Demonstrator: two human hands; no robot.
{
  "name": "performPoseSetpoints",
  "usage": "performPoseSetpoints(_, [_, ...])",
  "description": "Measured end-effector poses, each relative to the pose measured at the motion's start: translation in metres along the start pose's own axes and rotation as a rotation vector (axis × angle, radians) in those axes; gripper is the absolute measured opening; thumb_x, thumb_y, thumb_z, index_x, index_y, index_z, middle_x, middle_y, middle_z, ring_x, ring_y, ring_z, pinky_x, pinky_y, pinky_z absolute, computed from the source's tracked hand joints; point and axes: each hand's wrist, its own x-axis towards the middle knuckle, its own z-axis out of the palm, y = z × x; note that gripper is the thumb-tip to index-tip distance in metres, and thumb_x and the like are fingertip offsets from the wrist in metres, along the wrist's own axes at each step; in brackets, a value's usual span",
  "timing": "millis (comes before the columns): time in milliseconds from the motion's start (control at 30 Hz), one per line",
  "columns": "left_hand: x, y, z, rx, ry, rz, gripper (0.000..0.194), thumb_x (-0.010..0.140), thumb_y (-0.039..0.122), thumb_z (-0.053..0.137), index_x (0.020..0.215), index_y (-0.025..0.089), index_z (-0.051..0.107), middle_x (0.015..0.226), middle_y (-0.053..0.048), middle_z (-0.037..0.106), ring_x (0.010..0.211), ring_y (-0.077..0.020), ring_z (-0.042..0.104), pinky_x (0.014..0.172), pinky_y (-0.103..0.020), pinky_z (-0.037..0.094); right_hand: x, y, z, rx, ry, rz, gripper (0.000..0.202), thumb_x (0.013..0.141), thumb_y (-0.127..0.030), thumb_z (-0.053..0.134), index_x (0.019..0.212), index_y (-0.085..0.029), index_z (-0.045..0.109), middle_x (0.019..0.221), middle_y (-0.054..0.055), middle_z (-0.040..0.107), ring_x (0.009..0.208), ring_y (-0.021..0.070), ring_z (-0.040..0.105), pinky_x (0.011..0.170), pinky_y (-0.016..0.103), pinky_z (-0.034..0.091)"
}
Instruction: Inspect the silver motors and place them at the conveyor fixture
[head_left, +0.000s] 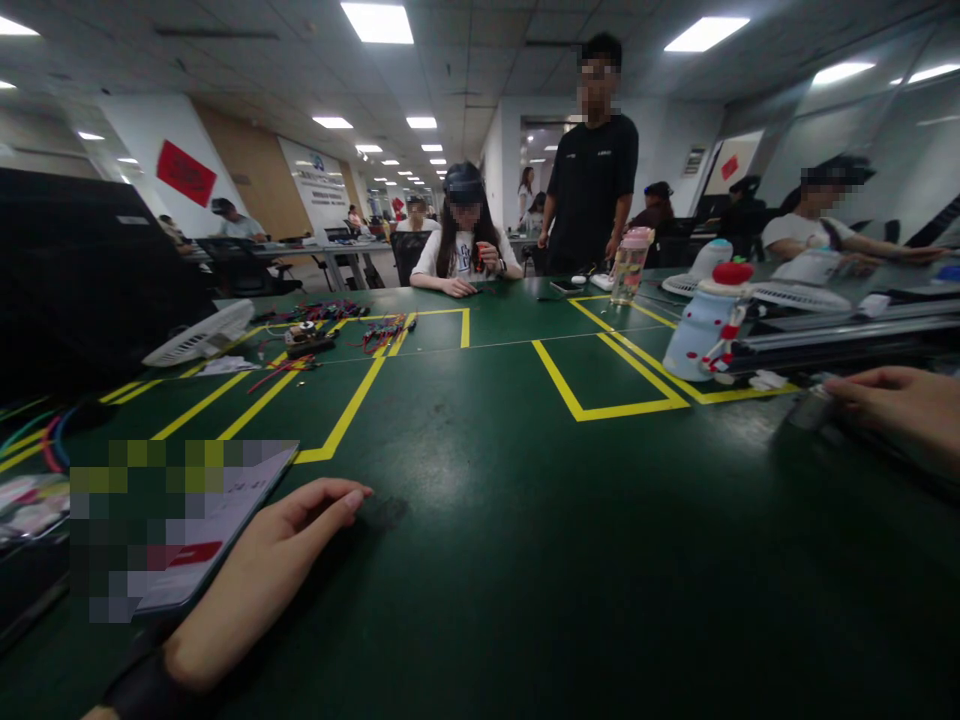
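My left hand (pixel 304 535) rests on the green table (pixel 480 520) at lower left, thumb and forefinger tips together, with nothing visible between them. The other fingers are mostly hidden. Beside it lies a tablet-like panel (pixel 225 525) with a lit screen, partly blurred out. At the right edge, my right hand (pixel 904 405) is closed at the fingertips on a small greyish cylinder (pixel 811 410), smeared and dim. Near that hand stands a light-blue bottle (pixel 694 335) with a red top.
Yellow tape (pixel 630 412) marks boxes on the table. Wire bundles (pixel 386 333) and a white fan (pixel 199 335) sit at left. Farther back is a pink-lidded clear bottle (pixel 630 268). Dark metal rails (pixel 832 340) lie at right. A person (pixel 465 250) sits opposite; another (pixel 592 180) stands.
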Motion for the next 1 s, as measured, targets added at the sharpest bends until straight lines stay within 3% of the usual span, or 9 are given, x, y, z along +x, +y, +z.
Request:
performPoseSetpoints(133, [-0.002,0.001,0.0,-0.005,-0.002,-0.003,0.036,0.082,0.053,0.056,0.107,0.029,0.067,0.1,0.001,0.073,0.098,-0.0251,0.066,0.079,-0.033,0.052,-0.006,-0.003,0.002,0.233,-0.058,0.059,0.039,0.051,-0.026,0.072,0.088,-0.016,0.061,0.09,0.012,0.067,0.068,0.021,0.062,0.058,0.032,0.051])
performPoseSetpoints(233, [-0.002,0.004,0.0,-0.016,-0.011,-0.004,0.038,0.082,0.054,0.056,0.107,0.028,0.067,0.102,0.0,0.073,0.097,-0.0259,0.066,0.08,-0.035,0.052,-0.002,0.003,0.001,0.261,-0.077,0.009,0.054,0.045,-0.036,0.078,0.093,-0.016,0.061,0.095,0.014,0.067,0.072,0.0234,0.064,0.059,0.034,0.052])
performPoseSetpoints(333, [-0.001,0.005,0.0,-0.012,-0.011,0.009,0.037,0.082,0.054,0.056,0.105,0.027,0.068,0.101,-0.001,0.073,0.097,-0.0267,0.066,0.079,-0.036,0.052,0.007,0.016,0.003,0.038,-0.038,-0.154,0.068,0.043,-0.055,0.077,0.097,-0.018,0.061,0.097,0.014,0.066,0.078,0.0274,0.063,0.067,0.041,0.051])
performPoseSetpoints(433, [0.0,0.001,0.0,-0.014,-0.017,0.008,0.035,0.082,0.053,0.057,0.104,0.028,0.068,0.101,0.0,0.073,0.097,-0.025,0.065,0.081,-0.034,0.051,0.013,0.031,0.012,-0.228,0.059,-0.311,0.074,0.047,-0.065,0.072,0.106,-0.02,0.061,0.102,0.012,0.065,0.087,0.0308,0.061,0.075,0.044,0.048])
performPoseSetpoints(567, [0.0,-0.002,0.0,-0.019,-0.018,-0.031,0.035,0.082,0.054,0.057,0.106,0.03,0.067,0.102,0.002,0.072,0.098,-0.024,0.065,0.08,-0.031,0.051,0.013,0.044,0.027,-0.251,0.162,-0.319,0.069,0.058,-0.062,0.066,0.112,-0.02,0.059,0.101,0.01,0.064,0.088,0.028,0.06,0.074,0.039,0.047])
performPoseSetpoints(733, [-0.001,-0.001,-0.002,-0.024,-0.04,-0.009,0.038,0.083,0.055,0.055,0.108,0.028,0.066,0.102,-0.001,0.072,0.1,-0.0275,0.064,0.082,-0.036,0.051,0.014,0.048,0.033,-0.213,0.157,-0.297,0.074,0.055,-0.058,0.069,0.116,-0.018,0.057,0.101,0.011,0.061,0.083,0.0254,0.059,0.068,0.036,0.046])
performPoseSetpoints(867, [-0.001,-0.003,-0.002,-0.02,-0.067,-0.029,0.037,0.084,0.055,0.054,0.109,0.03,0.064,0.108,0.0,0.07,0.105,-0.0263,0.062,0.086,-0.036,0.048,0.004,0.041,0.032,-0.2,0.188,-0.301,0.066,0.059,-0.05,0.07,0.115,-0.018,0.057,0.101,0.01,0.061,0.084,0.0258,0.059,0.074,0.038,0.048])
performPoseSetpoints(933, [0.0,-0.004,-0.001,-0.011,-0.069,-0.034,0.036,0.085,0.055,0.053,0.109,0.03,0.063,0.109,0.001,0.069,0.105,-0.026,0.061,0.086,-0.036,0.048,-0.012,0.026,0.033,-0.139,0.246,-0.358,0.061,0.06,-0.047,0.07,0.113,-0.018,0.058,0.105,0.011,0.061,0.089,0.0275,0.06,0.081,0.042,0.047])
performPoseSetpoints(1000, [0.002,0.003,0.001,0.009,-0.065,-0.008,0.036,0.086,0.055,0.052,0.108,0.029,0.063,0.107,0.0,0.068,0.103,-0.0259,0.061,0.085,-0.036,0.048,-0.037,0.001,0.038,0.092,0.207,-0.404,0.061,0.059,-0.042,0.074,0.113,-0.02,0.057,0.112,0.011,0.059,0.098,0.0296,0.058,0.09,0.046,0.045])
